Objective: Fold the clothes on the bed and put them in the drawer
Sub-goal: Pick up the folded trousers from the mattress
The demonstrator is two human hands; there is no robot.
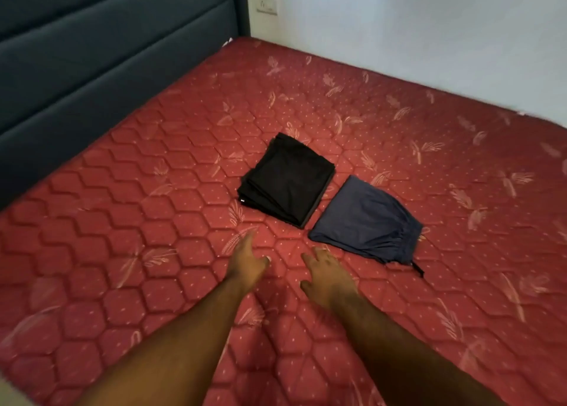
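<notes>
Two folded piles, black cloth stack (pixel 287 180) and blue drawstring shorts (pixel 366 221), wait past our spread, empty fingers (pixel 319 256); drawer still to do.

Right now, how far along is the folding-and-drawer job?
Done: the black garment and the navy garment lie folded side by side on the red mattress. In hand: nothing; the left hand and right hand reach toward them, open. Left: carrying both to the drawer, which is not in view.

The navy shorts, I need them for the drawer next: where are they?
In the head view, the navy shorts lie folded on the mattress, right of the black pile, just beyond the right hand.
</notes>
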